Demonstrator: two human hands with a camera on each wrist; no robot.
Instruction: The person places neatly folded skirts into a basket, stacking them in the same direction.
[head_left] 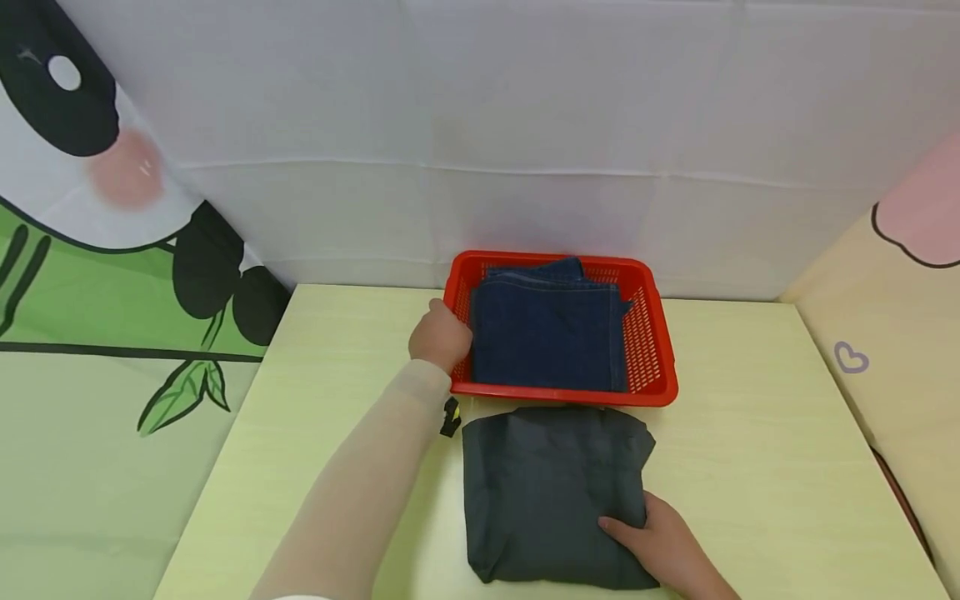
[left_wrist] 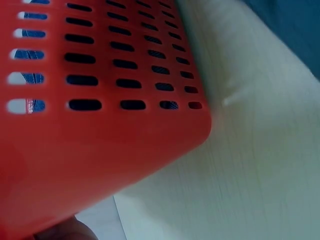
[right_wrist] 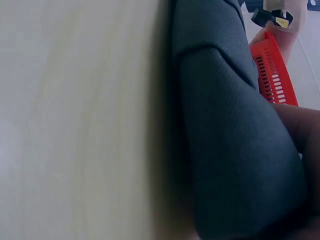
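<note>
A red plastic basket [head_left: 558, 393] with slotted walls stands at the back of the table, and folded blue jeans [head_left: 547, 333] lie inside it. My left hand [head_left: 440, 335] grips the basket's left rim; in the left wrist view only a bit of a finger shows below the red wall [left_wrist: 100, 145]. In front of the basket is a folded dark grey-green garment [head_left: 555, 500]. My right hand [head_left: 667, 542] holds its right edge, thumb on top and the other fingers hidden beneath. Up close, the right wrist view has the garment's thick folded edge [right_wrist: 235, 135].
The pale wooden table [head_left: 772, 467] extends to both sides. A white cloth wall [head_left: 525, 125] rises right behind the basket. Printed panels, a green one [head_left: 112, 292] and a cream one [head_left: 900, 333], stand left and right. A black strap [head_left: 451, 417] hangs at the left wrist.
</note>
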